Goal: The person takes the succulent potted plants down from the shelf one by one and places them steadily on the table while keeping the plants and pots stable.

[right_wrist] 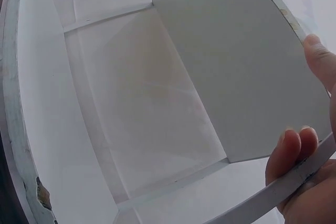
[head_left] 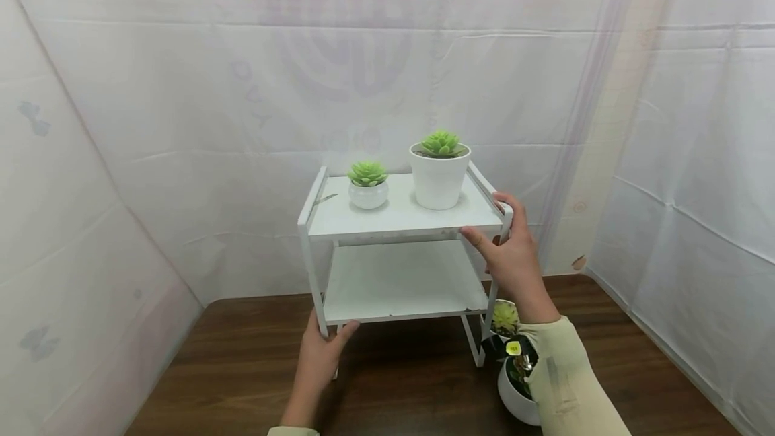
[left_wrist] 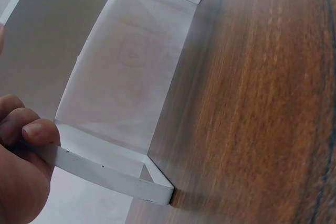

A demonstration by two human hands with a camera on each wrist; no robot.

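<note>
A white two-tier shelf stand (head_left: 406,281) is held between both hands over the brown table. My left hand (head_left: 321,348) grips its left front leg just below the lower board, and the left wrist view shows fingers (left_wrist: 39,131) curled round the white bar. Higher up, my right hand (head_left: 514,258) holds the right front leg by the top board, its thumb on the board's front edge. On the top board stand a small round white pot with a green succulent (head_left: 368,195) and, to its right, a taller white pot with a succulent (head_left: 440,180). Both pots are upright.
Beside the stand's right legs, partly behind my right forearm, are two more potted plants: one farther back (head_left: 505,315) and one nearer in a white pot (head_left: 517,399). Pale sheeting (head_left: 242,120) hangs behind and along both sides of the wooden table (head_left: 242,355).
</note>
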